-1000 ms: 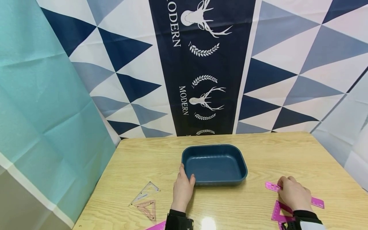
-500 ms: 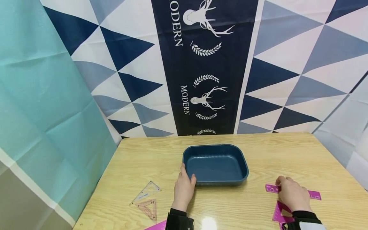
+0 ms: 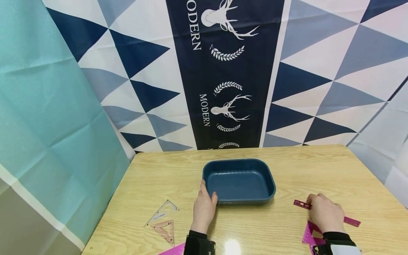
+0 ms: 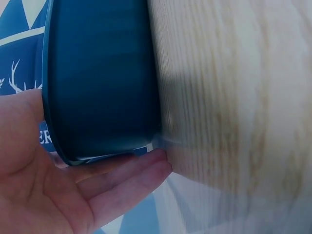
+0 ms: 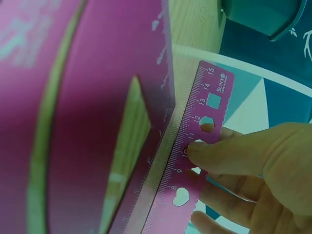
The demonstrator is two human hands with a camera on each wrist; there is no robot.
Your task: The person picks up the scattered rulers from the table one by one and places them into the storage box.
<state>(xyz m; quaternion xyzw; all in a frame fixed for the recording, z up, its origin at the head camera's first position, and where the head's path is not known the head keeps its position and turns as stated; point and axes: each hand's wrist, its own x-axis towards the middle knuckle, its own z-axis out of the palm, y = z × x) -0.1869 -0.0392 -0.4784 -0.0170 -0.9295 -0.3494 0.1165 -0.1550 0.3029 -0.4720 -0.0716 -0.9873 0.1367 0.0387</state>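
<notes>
A dark blue rectangular plastic basin [image 3: 239, 186] stands on the wooden table. My left hand [image 3: 203, 212] holds it at its near left corner. In the left wrist view the thumb hooks over the rim and the fingers lie along the outer wall. My right hand [image 3: 326, 212] pinches a magenta ruler [image 5: 183, 170] between thumb and fingers, partway along its length. The ruler is turned towards its edge in the head view. Beneath that hand lies a magenta set square [image 3: 308, 235], partly hidden by the hand and cuff.
Left of the left hand lie a clear set square [image 3: 162, 212] and a pinkish clear set square [image 3: 167, 232]. Another magenta piece [image 3: 173, 250] shows at the bottom edge beside the left sleeve. Patterned cloth [image 3: 229, 74] hangs behind the table [image 3: 153, 177].
The ruler in my right hand first turned its flat face to the head view, then tipped towards its edge. My left hand stays on the basin.
</notes>
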